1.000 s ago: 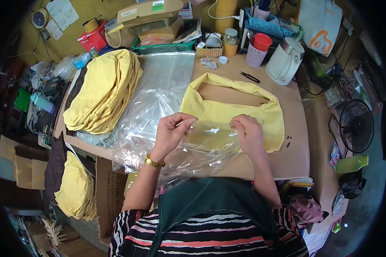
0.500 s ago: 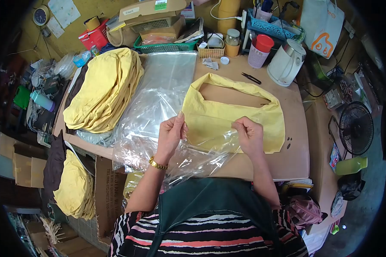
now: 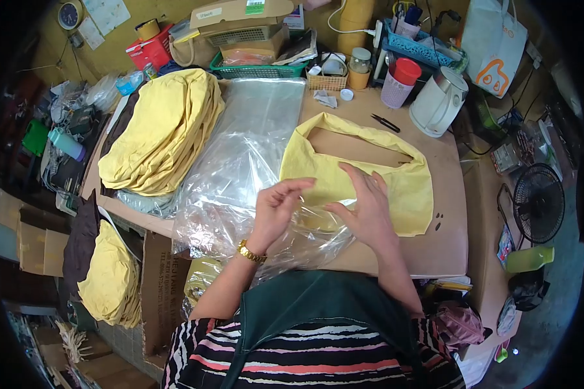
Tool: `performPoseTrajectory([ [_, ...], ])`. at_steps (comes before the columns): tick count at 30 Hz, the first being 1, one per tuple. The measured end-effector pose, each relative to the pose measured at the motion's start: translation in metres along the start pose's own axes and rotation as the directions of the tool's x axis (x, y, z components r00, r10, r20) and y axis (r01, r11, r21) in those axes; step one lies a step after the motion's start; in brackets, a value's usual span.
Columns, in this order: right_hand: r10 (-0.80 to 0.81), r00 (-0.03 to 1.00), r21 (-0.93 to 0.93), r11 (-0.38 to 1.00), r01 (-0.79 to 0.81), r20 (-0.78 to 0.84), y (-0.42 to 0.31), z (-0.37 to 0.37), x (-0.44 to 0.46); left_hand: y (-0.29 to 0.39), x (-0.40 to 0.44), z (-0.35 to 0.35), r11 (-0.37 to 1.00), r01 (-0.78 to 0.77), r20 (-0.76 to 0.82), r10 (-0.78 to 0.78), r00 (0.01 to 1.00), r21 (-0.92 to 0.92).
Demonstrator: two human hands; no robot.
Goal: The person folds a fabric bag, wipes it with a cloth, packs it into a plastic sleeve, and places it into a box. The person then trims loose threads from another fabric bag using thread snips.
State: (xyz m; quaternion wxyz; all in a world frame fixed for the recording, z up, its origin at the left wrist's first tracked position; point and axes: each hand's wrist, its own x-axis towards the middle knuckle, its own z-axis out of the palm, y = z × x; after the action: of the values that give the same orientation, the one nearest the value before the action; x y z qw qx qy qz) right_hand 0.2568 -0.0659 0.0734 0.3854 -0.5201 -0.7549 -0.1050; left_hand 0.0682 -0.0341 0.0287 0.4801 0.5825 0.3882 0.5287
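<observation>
Your right grip (image 3: 368, 209) is spread, thumb standing well apart from the fingers, with the clear plastic film (image 3: 318, 249) at the thumb and below the palm. Your left grip (image 3: 278, 211) has its index finger stretched toward the right one and the other fingers curled; whether it pinches the film, you cannot tell from here. The film is crumpled, running beneath and between both grips and down to the near edge of the surface (image 3: 428, 249), close to your apron (image 3: 311, 292).

Just past your fingertips, the yellow cloth bag (image 3: 405, 201) lies flat on the right half of the surface, its looped handle toward the far edge and its bottom edge toward you. Your right grip is above its lower part, your left one at its left side; the film overlaps its lower left part.

To the left, a stack of clear plastic sheets (image 3: 259, 107) reaches toward the far edge, and a pile of yellow cloth (image 3: 162, 129) sits along the left edge. Black snips (image 3: 386, 123) lie beyond the handle, near the kettle (image 3: 438, 102) at the far right corner.
</observation>
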Motion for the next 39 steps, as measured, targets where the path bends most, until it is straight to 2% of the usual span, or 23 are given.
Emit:
performPoseTrajectory([
  [2, -0.009, 1.000, 0.060, 0.998, 0.011, -0.025, -0.004, 0.005, 0.002, 0.000, -0.004, 0.001, 0.984, 0.158, 0.156, -0.144, 0.977, -0.080],
  [3, 0.195, 0.951, 0.301, 0.916, -0.264, 0.241, 0.000, 0.011, -0.002, 0.002, -0.005, 0.003, 0.984, 0.151, 0.103, -0.142, 0.984, -0.093],
  [4, 0.295, 0.798, 0.430, 0.717, -0.549, 0.526, 0.003, 0.018, -0.004, 0.005, -0.004, 0.003, 0.985, 0.148, 0.098, -0.139, 0.985, -0.093],
  [5, 0.290, 0.800, 0.432, 0.720, -0.544, 0.525, 0.004, 0.023, -0.006, 0.009, -0.002, 0.003, 0.967, 0.184, 0.027, -0.182, 0.983, -0.175],
  [6, 0.342, 0.788, 0.515, 0.612, -0.600, 0.512, 0.003, 0.028, -0.009, 0.011, -0.001, 0.002, 0.942, 0.213, -0.040, -0.231, 0.972, -0.259],
  [7, 0.394, 0.768, 0.591, 0.491, -0.640, 0.505, 0.002, 0.030, -0.011, 0.006, 0.001, 0.000, 0.942, 0.211, -0.045, -0.230, 0.972, -0.260],
  [8, 0.389, 0.768, 0.591, 0.492, -0.640, 0.508, 0.000, 0.030, -0.011, -0.003, 0.001, -0.004, 0.953, 0.187, -0.071, -0.209, 0.975, -0.236],
  [10, 0.134, 0.955, 0.505, 0.825, -0.256, 0.266, -0.003, 0.028, -0.010, -0.004, 0.002, -0.007, 0.963, 0.166, -0.101, -0.190, 0.976, -0.212],
  [11, 0.132, 0.954, 0.507, 0.823, -0.256, 0.268, -0.001, 0.033, -0.013, -0.001, 0.001, -0.009, 0.963, 0.175, -0.090, -0.197, 0.976, -0.206],
  [13, 0.268, 0.894, 0.664, 0.600, -0.446, 0.359, 0.004, 0.043, -0.018, 0.000, 0.001, -0.010, 0.963, 0.183, -0.078, -0.202, 0.976, -0.198],
  [14, 0.266, 0.894, 0.663, 0.601, -0.445, 0.359, 0.004, 0.046, -0.019, -0.002, 0.001, -0.010, 0.971, 0.150, -0.070, -0.166, 0.984, -0.187],
  [16, 0.443, 0.790, 0.745, 0.327, -0.582, 0.423, 0.000, 0.046, -0.016, -0.001, 0.002, -0.006, 0.977, 0.115, -0.061, -0.128, 0.990, -0.181],
  [19, 0.466, 0.771, 0.699, 0.366, -0.614, 0.434, 0.009, 0.047, -0.017, 0.005, 0.007, -0.006, 0.969, 0.051, -0.154, -0.090, 0.984, -0.242],
  [21, 0.491, 0.787, 0.758, 0.328, -0.564, 0.374, 0.007, 0.053, -0.017, 0.007, 0.008, -0.016, 0.927, 0.205, -0.149, -0.261, 0.954, -0.313],
  [23, 0.516, 0.799, 0.812, 0.295, -0.504, 0.308, 0.007, 0.055, -0.016, 0.004, 0.006, -0.018, 0.937, 0.215, -0.126, -0.257, 0.958, -0.276],
  [26, 0.569, 0.750, 0.704, 0.377, -0.601, 0.336, 0.006, 0.051, -0.019, 0.000, 0.003, -0.016, 0.948, 0.225, -0.121, -0.256, 0.959, -0.223],
  [28, 0.448, 0.787, 0.597, 0.515, -0.615, 0.425, 0.006, 0.044, -0.017, 0.005, 0.004, -0.013, 0.953, 0.220, -0.140, -0.252, 0.957, -0.210],
  [31, 0.420, 0.840, 0.704, 0.476, -0.527, 0.345, 0.010, 0.054, -0.024, 0.012, 0.007, -0.012, 0.939, 0.237, -0.098, -0.268, 0.959, -0.251],
  [32, 0.422, 0.839, 0.703, 0.476, -0.528, 0.345, 0.011, 0.053, -0.025, 0.008, 0.006, -0.015, 0.947, 0.262, -0.037, -0.273, 0.961, -0.183],
  [33, 0.435, 0.829, 0.621, 0.554, -0.554, 0.351, 0.012, 0.050, -0.026, 0.005, 0.005, -0.017, 0.952, 0.283, 0.023, -0.283, 0.959, -0.114],
  [34, 0.449, 0.819, 0.532, 0.623, -0.573, 0.356, 0.012, 0.048, -0.027, 0.004, 0.005, -0.016, 0.952, 0.284, 0.023, -0.283, 0.959, -0.114],
  [37, 0.431, 0.852, 0.577, 0.630, -0.520, 0.297, 0.008, 0.050, -0.026, -0.001, 0.005, -0.019, 0.950, 0.253, -0.101, -0.274, 0.956, -0.185],
  [39, 0.456, 0.862, 0.667, 0.574, -0.475, 0.222, -0.002, 0.058, -0.023, -0.005, 0.004, -0.029, 0.938, 0.304, 0.038, -0.302, 0.952, -0.165],
])
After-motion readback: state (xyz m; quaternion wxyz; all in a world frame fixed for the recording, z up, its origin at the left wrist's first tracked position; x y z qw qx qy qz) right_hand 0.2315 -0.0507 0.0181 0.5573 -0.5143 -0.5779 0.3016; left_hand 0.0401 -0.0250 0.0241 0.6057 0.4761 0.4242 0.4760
